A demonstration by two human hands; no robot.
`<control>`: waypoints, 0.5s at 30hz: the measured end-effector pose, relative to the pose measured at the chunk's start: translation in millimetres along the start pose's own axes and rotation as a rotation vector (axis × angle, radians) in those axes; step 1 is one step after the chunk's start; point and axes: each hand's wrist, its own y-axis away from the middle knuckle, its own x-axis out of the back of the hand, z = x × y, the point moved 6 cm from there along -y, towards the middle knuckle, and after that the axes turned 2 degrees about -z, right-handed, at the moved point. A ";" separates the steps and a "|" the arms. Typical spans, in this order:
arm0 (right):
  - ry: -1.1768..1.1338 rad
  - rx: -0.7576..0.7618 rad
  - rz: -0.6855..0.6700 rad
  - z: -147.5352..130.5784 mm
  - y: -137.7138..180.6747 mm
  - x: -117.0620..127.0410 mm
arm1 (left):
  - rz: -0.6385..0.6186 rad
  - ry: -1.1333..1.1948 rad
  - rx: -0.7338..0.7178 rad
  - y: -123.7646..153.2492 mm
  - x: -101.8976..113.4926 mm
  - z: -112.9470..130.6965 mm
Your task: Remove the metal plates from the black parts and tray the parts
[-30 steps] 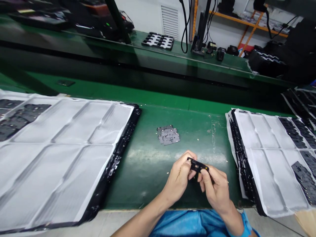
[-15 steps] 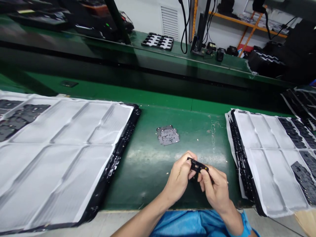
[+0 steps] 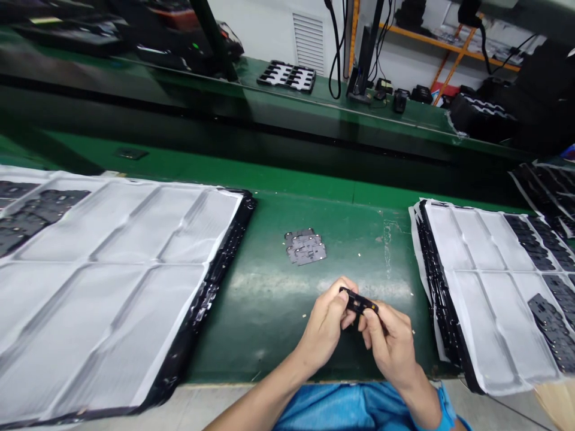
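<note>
Between my two hands is a small black plastic part (image 3: 359,301) with a cut-out and a yellow spot near its right end. My left hand (image 3: 327,317) pinches its left end, thumb on top. At the other end my right hand (image 3: 390,336) grips it between thumb and fingers. Both hands hover over the green table near its front edge. Beyond them a small pile of flat dark grey parts (image 3: 306,246) lies on the table, overlapping one another.
On the left stands a stack of trays (image 3: 117,287) lined with white sheet, dark parts (image 3: 40,212) in its far-left pockets. Another lined tray stack (image 3: 476,287) is on the right, with dark parts (image 3: 551,323) in some pockets. A raised green shelf (image 3: 278,99) runs along the back.
Almost nothing differs. Both hands keep hold of the black part in the same place, and the view has shifted very slightly.
</note>
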 end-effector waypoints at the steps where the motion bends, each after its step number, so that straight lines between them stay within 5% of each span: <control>1: 0.002 0.006 0.000 -0.4 -0.6 0.1 | 0.000 0.000 -0.005 0.0 0.0 0.4; 15: -0.007 -0.020 -0.032 3.3 -1.1 -2.3 | 0.037 -0.079 -0.017 -0.5 1.7 5.3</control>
